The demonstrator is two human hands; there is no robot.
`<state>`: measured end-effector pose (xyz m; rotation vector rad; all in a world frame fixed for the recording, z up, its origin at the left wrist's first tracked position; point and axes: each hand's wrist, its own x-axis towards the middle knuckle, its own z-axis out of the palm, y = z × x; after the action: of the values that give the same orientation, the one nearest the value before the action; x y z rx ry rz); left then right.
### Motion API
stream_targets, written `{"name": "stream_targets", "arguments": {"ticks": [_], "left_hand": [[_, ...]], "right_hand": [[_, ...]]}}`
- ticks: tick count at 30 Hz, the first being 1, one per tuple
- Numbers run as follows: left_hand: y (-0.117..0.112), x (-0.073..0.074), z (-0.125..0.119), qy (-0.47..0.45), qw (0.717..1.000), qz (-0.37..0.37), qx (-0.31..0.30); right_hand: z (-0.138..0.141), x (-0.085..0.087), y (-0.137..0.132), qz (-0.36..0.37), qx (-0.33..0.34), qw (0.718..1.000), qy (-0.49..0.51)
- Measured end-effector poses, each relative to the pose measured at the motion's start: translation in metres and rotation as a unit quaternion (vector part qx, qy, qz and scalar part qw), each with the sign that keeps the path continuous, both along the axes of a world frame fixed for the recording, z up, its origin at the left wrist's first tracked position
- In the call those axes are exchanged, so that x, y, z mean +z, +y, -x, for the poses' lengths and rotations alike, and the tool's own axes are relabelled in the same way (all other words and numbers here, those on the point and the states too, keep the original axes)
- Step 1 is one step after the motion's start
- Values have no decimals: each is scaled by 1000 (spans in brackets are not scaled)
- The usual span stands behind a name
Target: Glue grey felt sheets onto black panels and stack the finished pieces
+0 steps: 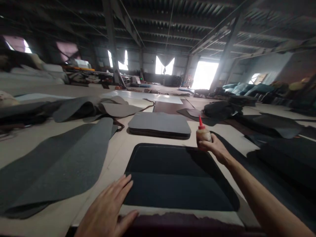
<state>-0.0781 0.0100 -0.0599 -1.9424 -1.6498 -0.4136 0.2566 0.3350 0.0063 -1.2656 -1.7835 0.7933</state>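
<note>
A dark rectangular mat with rounded corners lies on the pale work table right in front of me. My left hand rests flat and open on the table at the mat's near left corner, fingers stretched out. My right hand is closed around a squeeze bottle with a red pointed nozzle, held upright at the mat's far right corner.
A stack of grey mats lies just beyond the dark one. A long grey felt sheet covers the table's left side, and more dark pieces lie to the right. Piles of material fill the hall behind.
</note>
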Motion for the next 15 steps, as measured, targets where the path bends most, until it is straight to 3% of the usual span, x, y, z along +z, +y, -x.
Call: {"name": "stream_targets", "arguments": {"ticks": [2,5,10,15], "left_hand": [[-2,0,-2,-22,999,29,8],[-4,0,-5,-65,995,73,14],[-6,0,-5,-207,971,111,37],[-5,-1,-7,-311,942,111,60]], "right_hand": [[4,14,-34,53,101,993,10],[11,29,-86,107,178,978,-7],[24,42,-144,156,197,968,-18],[41,45,-167,127,200,971,-28]]}}
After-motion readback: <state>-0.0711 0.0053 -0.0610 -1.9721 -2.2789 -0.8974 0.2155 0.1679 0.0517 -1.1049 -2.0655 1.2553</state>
